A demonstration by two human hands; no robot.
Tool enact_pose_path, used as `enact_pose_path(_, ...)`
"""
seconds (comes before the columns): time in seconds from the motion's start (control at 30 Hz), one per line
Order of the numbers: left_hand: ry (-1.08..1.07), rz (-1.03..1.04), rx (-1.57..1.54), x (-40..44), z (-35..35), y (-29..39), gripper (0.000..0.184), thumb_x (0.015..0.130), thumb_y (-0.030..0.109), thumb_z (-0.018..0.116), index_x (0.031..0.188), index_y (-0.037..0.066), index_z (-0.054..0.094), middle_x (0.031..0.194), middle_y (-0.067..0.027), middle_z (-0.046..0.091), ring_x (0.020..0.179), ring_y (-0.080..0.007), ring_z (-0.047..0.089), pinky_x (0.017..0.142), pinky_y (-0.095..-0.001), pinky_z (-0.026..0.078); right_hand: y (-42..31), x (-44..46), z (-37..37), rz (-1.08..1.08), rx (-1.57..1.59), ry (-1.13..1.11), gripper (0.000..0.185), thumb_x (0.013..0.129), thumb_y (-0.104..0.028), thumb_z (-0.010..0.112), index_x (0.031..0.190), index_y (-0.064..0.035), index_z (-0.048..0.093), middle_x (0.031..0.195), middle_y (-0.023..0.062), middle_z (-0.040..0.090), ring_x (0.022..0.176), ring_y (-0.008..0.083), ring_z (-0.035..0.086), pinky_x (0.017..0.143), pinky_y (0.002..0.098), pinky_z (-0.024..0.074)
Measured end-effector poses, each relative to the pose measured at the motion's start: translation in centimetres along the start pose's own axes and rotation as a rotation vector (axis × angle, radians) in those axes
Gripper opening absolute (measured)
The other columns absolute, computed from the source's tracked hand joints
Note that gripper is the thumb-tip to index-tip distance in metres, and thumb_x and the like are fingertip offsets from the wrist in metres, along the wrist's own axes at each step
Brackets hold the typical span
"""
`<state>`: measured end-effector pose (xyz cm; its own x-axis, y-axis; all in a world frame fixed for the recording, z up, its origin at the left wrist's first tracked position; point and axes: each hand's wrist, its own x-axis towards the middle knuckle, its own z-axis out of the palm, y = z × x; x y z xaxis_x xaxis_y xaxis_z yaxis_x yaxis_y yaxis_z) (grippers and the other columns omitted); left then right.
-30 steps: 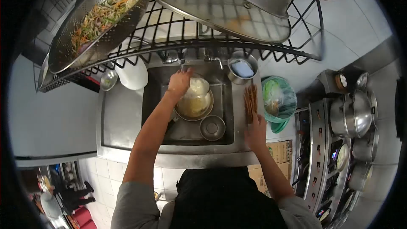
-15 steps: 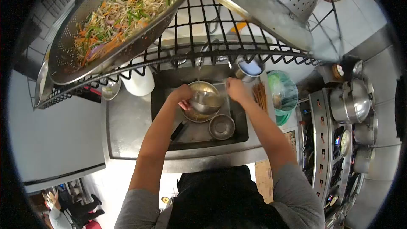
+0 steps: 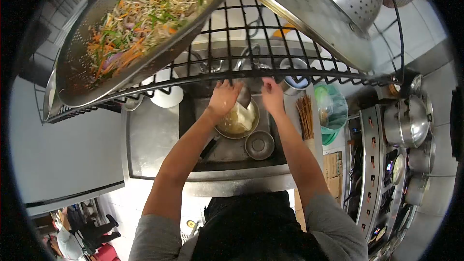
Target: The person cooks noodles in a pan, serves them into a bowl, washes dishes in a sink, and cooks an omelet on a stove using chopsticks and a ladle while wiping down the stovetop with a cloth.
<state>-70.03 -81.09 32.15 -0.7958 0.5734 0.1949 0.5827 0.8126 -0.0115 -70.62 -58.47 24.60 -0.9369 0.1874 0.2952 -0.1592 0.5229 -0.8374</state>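
Note:
Over the sink, my left hand (image 3: 225, 98) grips a metal bowl (image 3: 245, 95) that is steeply tipped. Pale liquid (image 3: 246, 116) spills from it into a frying pan (image 3: 234, 134) on the sink floor; the pan's dark handle (image 3: 209, 148) points toward me. My right hand (image 3: 273, 97) is raised right of the bowl, close to the tap (image 3: 248, 64), fingers curled together. Whether anything is in those fingers cannot be made out behind the rack. A small metal bowl (image 3: 259, 145) sits beside the pan.
Overhead, a black wire rack (image 3: 217, 75) carries a colander (image 3: 72, 94) of shredded vegetables (image 3: 135, 29). Right of the sink (image 3: 232, 169) are thin brown sticks (image 3: 304, 116) and a green-lined bin (image 3: 333, 111). A stove (image 3: 372, 164) stands farther right. Another person (image 3: 72, 241) is at lower left.
My left hand has moved up toward the tap and tipped the bowl, and liquid now falls into the pan. My right hand has risen slightly. The camera view has shifted a little.

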Motion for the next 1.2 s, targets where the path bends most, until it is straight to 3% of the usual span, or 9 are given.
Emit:
enact_pose_path(0.03, 0.241, 0.071, 0.095, -0.6, 0.5, -0.7, 0.033, 0.088, 0.013, 0.059, 0.119, 0.002, 0.055, 0.114, -0.0217, 0.066, 0.110, -0.0358, 0.065, 0.081, -0.0449, 0.058, -0.2, -1.7, -0.7, 0.090, 0.109, -0.078, 0.030, 0.087, -0.017, 0.069, 0.112, -0.0009, 0.062, 0.114, 0.0157, 0.065, 0.105, 0.0312, 0.065, 0.087, 0.0399, 0.0529)
enact_pose_path(0.13, -0.180, -0.426, -0.157, 0.2, 2.0, -1.7, 0.031, 0.087, 0.017, 0.062, 0.114, 0.002, 0.063, 0.108, -0.0213, 0.069, 0.098, -0.0364, 0.070, 0.076, -0.0472, 0.059, 2.8, -7.1, -1.9, 0.237, 0.203, -0.296, 0.053, 0.093, -0.033, 0.071, 0.133, -0.0034, 0.054, 0.122, 0.0130, 0.063, 0.113, 0.0256, 0.063, 0.093, 0.0366, 0.0519)
enact_pose_path(0.33, -0.613, -0.650, -0.719, 1.2, 3.5, -1.2, 0.033, 0.087, 0.027, 0.064, 0.096, -0.003, 0.074, 0.096, -0.0234, 0.072, 0.083, -0.0343, 0.073, 0.071, -0.0411, 0.061, -4.9, -9.8, -2.1, 1.106, 0.786, -0.199, 0.051, 0.098, -0.022, 0.063, 0.133, 0.0098, 0.045, 0.132, 0.0232, 0.051, 0.107, 0.0301, 0.066, 0.082, 0.0400, 0.0598)
enact_pose_path(0.53, -0.813, -1.016, -1.068, -4.1, -1.8, -2.1, 0.050, 0.094, 0.029, 0.061, 0.120, -0.013, 0.058, 0.107, -0.0252, 0.070, 0.078, -0.0293, 0.074, 0.060, -0.0472, 0.063, 2.5, -9.3, 0.7, 1.146, 0.590, -0.556, 0.037, 0.104, -0.026, 0.050, 0.124, 0.0047, 0.052, 0.105, 0.0216, 0.064, 0.077, 0.0265, 0.068, 0.058, 0.0361, 0.0593)
enact_pose_path(0.77, -0.122, -0.033, -0.683, -15.9, 9.5, -6.7, 0.044, 0.093, 0.023, 0.059, 0.132, 0.003, 0.058, 0.110, -0.0161, 0.069, 0.099, -0.0297, 0.069, 0.077, -0.0457, 0.058, 2.0, -7.8, 1.9, 0.995, 0.298, -0.736, 0.026, 0.097, -0.010, 0.047, 0.110, 0.0106, 0.057, 0.083, 0.0202, 0.065, 0.061, 0.0272, 0.064, 0.054, 0.0376, 0.0573)
enact_pose_path(0.9, -0.345, -0.878, -1.406, -15.1, 3.1, -4.4, 0.047, 0.090, 0.021, 0.061, 0.134, 0.005, 0.058, 0.121, -0.0148, 0.068, 0.115, -0.0307, 0.062, 0.093, -0.0467, 0.050, -3.8, -4.6, 2.3, 0.699, 0.027, -0.781, 0.029, 0.092, -0.008, 0.054, 0.117, 0.0061, 0.059, 0.088, 0.0221, 0.068, 0.071, 0.0276, 0.070, 0.057, 0.0371, 0.0589)
enact_pose_path(0.93, -0.229, -0.636, -1.329, -16.6, 5.7, -5.6, 0.049, 0.092, 0.027, 0.062, 0.135, 0.004, 0.058, 0.124, -0.0148, 0.067, 0.116, -0.0285, 0.061, 0.097, -0.0446, 0.048, -7.1, -2.2, 1.8, 0.505, -0.251, -1.048, 0.036, 0.091, -0.013, 0.061, 0.125, -0.0009, 0.060, 0.101, 0.0215, 0.070, 0.085, 0.0267, 0.072, 0.067, 0.0387, 0.0608)
enact_pose_path(0.97, -0.196, -0.530, -1.295, -16.6, 6.9, -6.2, 0.050, 0.092, 0.023, 0.062, 0.137, 0.002, 0.055, 0.128, -0.0160, 0.064, 0.119, -0.0287, 0.059, 0.099, -0.0443, 0.047, -4.1, -2.6, 4.1, -0.250, -0.339, -0.907, 0.043, 0.090, -0.018, 0.066, 0.131, -0.0071, 0.061, 0.112, 0.0167, 0.071, 0.096, 0.0255, 0.071, 0.078, 0.0402, 0.0599)
enact_pose_path(1.2, 0.443, -0.270, -0.747, -7.0, 1.7, -2.2, 0.053, 0.094, 0.006, 0.056, 0.143, -0.008, 0.041, 0.139, -0.0277, 0.053, 0.127, -0.0397, 0.054, 0.108, -0.0421, 0.043, -12.3, 1.8, 4.1, -0.594, -0.560, -0.534, 0.043, 0.091, -0.018, 0.060, 0.133, -0.0165, 0.058, 0.144, 0.0142, 0.051, 0.132, 0.0365, 0.048, 0.106, 0.0492, 0.0441)
